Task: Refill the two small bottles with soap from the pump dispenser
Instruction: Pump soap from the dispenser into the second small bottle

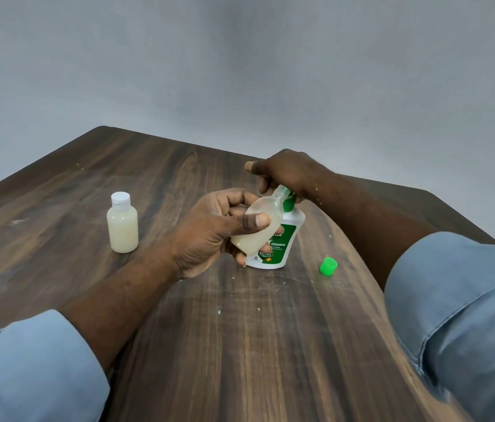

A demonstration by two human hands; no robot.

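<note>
The left hand (212, 226) grips a small translucent plastic bottle (267, 207), tilted, its open mouth at the green pump (289, 205) of a white-and-green plastic dispenser (294, 221) mid-table; the right hand (285, 173) curls over that pump from above. A full white-capped small bottle (122, 226) stands upright to the left on the dark wooden table (240, 330), and a green plastic cap (328, 266) lies to the right of the dispenser.
</note>
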